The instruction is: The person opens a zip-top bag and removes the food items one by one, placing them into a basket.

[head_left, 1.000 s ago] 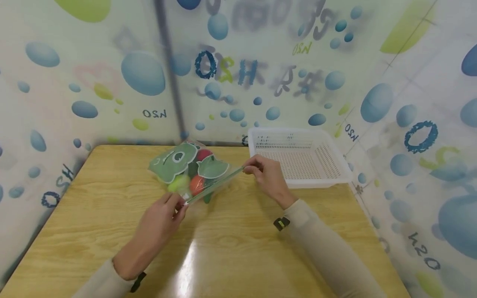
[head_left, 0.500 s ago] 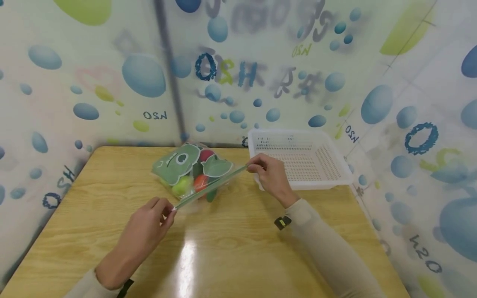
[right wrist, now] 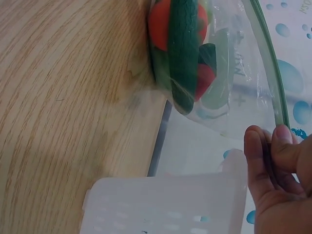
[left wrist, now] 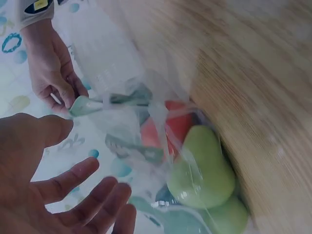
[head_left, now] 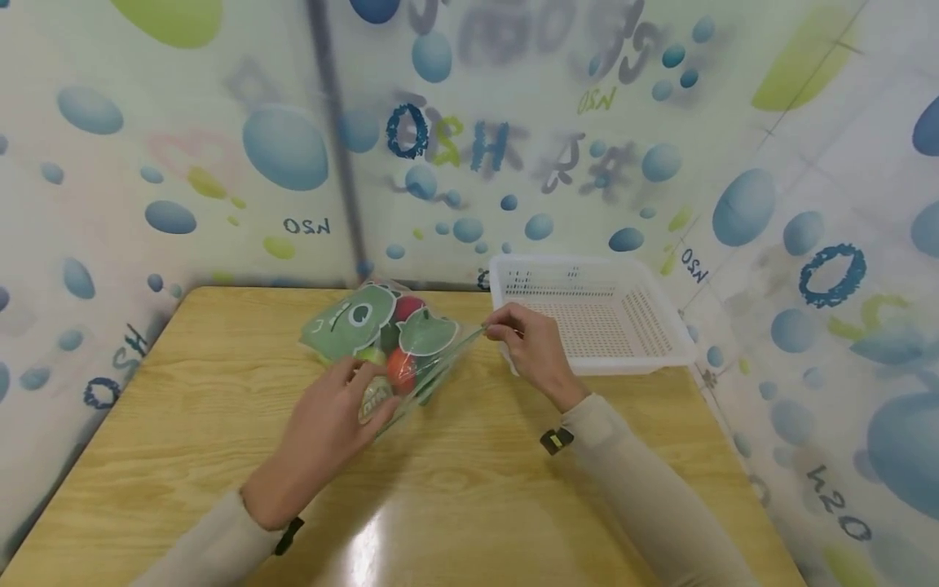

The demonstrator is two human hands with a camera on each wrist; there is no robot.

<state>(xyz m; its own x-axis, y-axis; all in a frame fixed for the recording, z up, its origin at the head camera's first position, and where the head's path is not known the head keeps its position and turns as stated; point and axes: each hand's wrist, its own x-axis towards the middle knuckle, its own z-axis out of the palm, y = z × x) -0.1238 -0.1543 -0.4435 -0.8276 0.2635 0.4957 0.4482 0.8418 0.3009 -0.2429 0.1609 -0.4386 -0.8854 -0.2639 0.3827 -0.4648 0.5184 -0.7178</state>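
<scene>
One-handed, pinched a clear green-printed plastic bag [head_left: 385, 326], lying left of the right hand's [head_left: 534, 346] fingertips, by the far end of its long slanting green edge [right wrist: 276, 73]; held the left hand [head_left: 330, 420], fingers apart, beside the near end.

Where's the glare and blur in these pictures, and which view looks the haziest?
Head view: a bright streak of glare on the table, near the bottom edge; left wrist view: the haziest, with the white basket washed out and its holes barely readable; right wrist view: small shiny highlights on the clear bag.
</scene>
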